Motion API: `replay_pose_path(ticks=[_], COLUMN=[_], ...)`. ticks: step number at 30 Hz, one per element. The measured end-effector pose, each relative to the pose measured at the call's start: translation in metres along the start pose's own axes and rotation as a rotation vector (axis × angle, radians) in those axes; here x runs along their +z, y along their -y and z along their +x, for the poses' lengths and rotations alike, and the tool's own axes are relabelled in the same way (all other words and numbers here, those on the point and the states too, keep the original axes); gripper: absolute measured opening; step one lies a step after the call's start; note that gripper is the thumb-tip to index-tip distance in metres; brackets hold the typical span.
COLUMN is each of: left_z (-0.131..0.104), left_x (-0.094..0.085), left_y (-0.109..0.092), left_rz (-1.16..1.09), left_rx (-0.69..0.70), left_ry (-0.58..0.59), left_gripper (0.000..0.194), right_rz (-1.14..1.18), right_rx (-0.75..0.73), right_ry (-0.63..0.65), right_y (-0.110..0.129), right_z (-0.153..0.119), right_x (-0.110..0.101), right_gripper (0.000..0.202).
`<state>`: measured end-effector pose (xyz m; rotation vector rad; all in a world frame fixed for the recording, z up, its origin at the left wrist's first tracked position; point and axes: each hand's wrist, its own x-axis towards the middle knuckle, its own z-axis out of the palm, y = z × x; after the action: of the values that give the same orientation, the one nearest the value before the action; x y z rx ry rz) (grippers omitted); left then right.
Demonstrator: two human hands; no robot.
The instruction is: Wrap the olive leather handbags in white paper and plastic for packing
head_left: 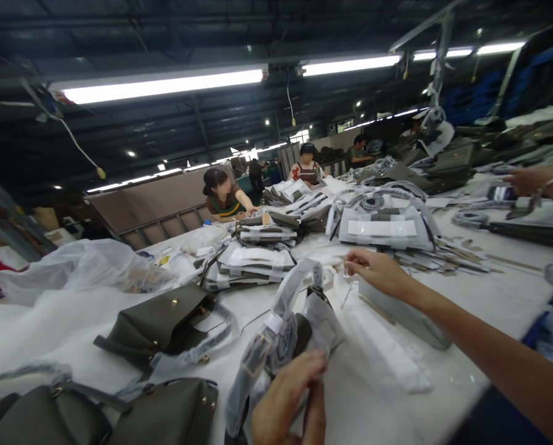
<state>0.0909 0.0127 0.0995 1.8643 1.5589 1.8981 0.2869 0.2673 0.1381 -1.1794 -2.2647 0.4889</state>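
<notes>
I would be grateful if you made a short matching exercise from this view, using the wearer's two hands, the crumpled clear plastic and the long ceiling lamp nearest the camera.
Column one
1. Left hand
2. Right hand
3. Clear plastic
4. Ceiling lamp

Column two
A. Crumpled, on the left side of the picture
B. Higher up, right of the plastic-wrapped handles, fingers bent
C. White and lit, overhead
D. At the picture's bottom edge, close to those same handles

Right pairs: 1-D, 2-B, 3-A, 4-C.

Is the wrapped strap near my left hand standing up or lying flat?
Standing up: the wrapped strap rises in an arch beyond the left hand.
</notes>
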Motion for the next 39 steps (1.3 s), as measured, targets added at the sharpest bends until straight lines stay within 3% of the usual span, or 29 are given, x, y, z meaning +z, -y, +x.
replay_pose_path(ticks=[4,8,13,18,20,25,29,35,37,39], left_z=[0.021,0.031,0.027,0.011,0.003,-0.011,-0.018,-0.014,-0.009,-0.004], left_x=[0.032,0.052,0.056,0.052,0.051,0.048,0.045,0.036,0.033,0.031], left_y=[-0.008,-0.011,-0.010,-0.001,0.004,0.015,0.019,0.011,0.005,-0.001], left_rz=[-0.247,-0.392,-0.368,-0.375,-0.261,0.022,0.057,0.008,-0.027,-0.079], left_rx=[-0.321,-0.470,-0.481,-0.472,-0.380,-0.094,0.018,-0.090,-0.183,-0.281], left_ry=[0.230,0.315,0.292,0.264,0.221,0.101,0.118,0.225,0.234,0.260], left_gripper=[0.036,0.048,0.044,0.066,0.067,0.034,0.033,0.024,0.021,0.023], right_rz=[0.546,0.695,0.767,0.879,0.864,0.832,0.821,0.616,0.552,0.587], right_rx=[-0.022,-0.003,0.040,0.104,0.142,0.198,0.290,0.249,0.154,0.014], right_ry=[0.139,0.248,0.279,0.230,0.196,0.110,0.024,-0.064,-0.121,-0.110], right_y=[0.039,0.068,0.082,0.086,0.088,0.091,0.089,0.075,0.068,0.062], right_z=[-0.046,-0.082,-0.108,-0.123,-0.129,-0.142,-0.148,-0.153,-0.155,-0.159], right_x=[-0.006,-0.004,0.004,0.022,0.030,0.045,0.054,0.066,0.071,0.077], right_gripper=[0.034,0.031,0.036,0.042,0.040,0.042,0.051,0.044,0.041,0.051])
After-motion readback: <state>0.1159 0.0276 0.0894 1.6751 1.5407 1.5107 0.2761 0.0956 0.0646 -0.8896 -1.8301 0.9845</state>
